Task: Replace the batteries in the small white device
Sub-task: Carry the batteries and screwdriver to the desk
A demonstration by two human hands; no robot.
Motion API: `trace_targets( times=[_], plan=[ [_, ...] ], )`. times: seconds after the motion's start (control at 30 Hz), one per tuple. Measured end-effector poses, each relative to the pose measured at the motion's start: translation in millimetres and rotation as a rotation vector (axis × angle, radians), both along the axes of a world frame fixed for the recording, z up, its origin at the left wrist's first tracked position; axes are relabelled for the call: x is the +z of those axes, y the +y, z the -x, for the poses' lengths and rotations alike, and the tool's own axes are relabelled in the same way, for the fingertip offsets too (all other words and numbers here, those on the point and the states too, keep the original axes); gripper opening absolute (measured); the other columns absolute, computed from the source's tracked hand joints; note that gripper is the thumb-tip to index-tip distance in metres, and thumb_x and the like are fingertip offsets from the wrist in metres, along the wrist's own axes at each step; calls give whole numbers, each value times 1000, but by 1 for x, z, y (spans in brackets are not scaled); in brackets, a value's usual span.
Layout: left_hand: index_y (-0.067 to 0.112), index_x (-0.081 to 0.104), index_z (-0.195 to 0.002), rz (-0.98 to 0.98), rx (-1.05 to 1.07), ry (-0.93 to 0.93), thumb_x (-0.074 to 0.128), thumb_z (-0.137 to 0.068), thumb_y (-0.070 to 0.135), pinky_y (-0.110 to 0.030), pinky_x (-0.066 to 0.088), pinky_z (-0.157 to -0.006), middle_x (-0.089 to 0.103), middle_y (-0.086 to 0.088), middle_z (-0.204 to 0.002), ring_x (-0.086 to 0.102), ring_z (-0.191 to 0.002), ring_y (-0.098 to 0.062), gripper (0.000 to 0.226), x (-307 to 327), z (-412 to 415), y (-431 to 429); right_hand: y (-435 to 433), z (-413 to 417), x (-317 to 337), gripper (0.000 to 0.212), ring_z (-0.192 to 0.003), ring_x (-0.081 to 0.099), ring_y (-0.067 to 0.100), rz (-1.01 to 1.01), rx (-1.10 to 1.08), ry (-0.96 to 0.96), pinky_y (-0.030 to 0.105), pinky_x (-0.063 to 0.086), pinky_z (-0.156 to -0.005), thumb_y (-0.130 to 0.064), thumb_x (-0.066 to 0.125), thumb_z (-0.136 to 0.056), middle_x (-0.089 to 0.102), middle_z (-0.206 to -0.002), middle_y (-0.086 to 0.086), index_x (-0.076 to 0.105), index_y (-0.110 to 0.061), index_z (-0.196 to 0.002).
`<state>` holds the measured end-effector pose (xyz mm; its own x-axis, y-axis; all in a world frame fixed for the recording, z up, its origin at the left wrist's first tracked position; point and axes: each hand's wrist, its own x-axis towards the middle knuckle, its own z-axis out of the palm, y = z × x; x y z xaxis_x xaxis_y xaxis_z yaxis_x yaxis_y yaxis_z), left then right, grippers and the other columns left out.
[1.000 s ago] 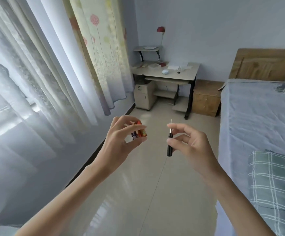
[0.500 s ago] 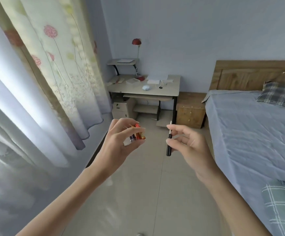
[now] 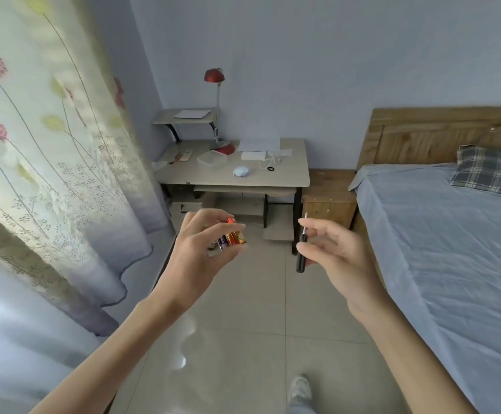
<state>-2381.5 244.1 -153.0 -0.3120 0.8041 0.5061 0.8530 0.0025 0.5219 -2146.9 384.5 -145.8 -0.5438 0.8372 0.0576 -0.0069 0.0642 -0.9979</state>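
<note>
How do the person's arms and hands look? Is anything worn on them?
Both the left hand and the right hand are bare, without gloves, rings or a watch. The forearms are uncovered as far as the picture shows; no sleeve is visible.

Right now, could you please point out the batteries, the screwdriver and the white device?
batteries (image 3: pixel 232 236), head view, orange casing.
screwdriver (image 3: pixel 300 260), head view, black handle.
white device (image 3: pixel 241 171), head view, its domed top, on the desk.

I pinch a small bunch of orange and purple batteries (image 3: pixel 230 236) in my left hand (image 3: pixel 197 258), and the small round white device (image 3: pixel 241 171) lies far off on the desk (image 3: pixel 291 177), near its front edge.
</note>
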Motion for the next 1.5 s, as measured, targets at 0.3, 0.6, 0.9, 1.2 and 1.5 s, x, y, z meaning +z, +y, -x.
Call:
trace_targets(
  times=[0.3, 0.6, 0.9, 1.2, 1.5],
  plan=[
    [30, 80, -124, 11, -6, -37, 84, -92, 35, -11, 37, -105, 59, 14, -128, 50, -125, -14, 32, -7, 71, 125, 127, 69, -13, 39, -82, 71, 7, 31, -2, 40, 27, 64, -75, 4, 77, -94, 69, -108, 2, 79, -22, -123],
    [28, 80, -125, 1, 10, -52, 83, -91, 34, -27, 50, -99, 61, 12, -127, 52, -122, -15, 35, 2, 169, 298, 308, 161, 0, 41, -80, 76, 11, -3, -8, -16, 35, 65, -81, 1, 79, -93, 72, -113, 7, 78, -26, -124],
    [27, 80, -123, 72, 4, -51, 85, -91, 31, -22, 48, -93, 62, 9, -127, 53, -116, -20, 32, -30, 273, 444, 446, 253, -36, 40, -92, 75, 38, 58, -49, -69, 43, 69, -80, 7, 77, -93, 71, -118, 19, 79, -22, -120],
    [23, 80, -122, 121, -26, -78, 86, -91, 28, -8, 39, -99, 61, 7, -127, 50, -121, -18, 32, -81, 397, 605, 593, 368, -86, 39, -70, 79, 22, 85, -99, -195, 62, 62, -91, 4, 81, -91, 73, -108, 10, 79, -27, -114],
    [24, 81, -121, 258, -63, -128, 87, -90, 28, -24, 42, -102, 63, 3, -124, 50, -116, -21, 31, -173, 483, 751, 703, 415, -192, 40, -78, 79, 23, 119, -225, -497, 50, 67, -81, 0, 80, -89, 71, -106, 1, 76, -18, -125]
  ],
)
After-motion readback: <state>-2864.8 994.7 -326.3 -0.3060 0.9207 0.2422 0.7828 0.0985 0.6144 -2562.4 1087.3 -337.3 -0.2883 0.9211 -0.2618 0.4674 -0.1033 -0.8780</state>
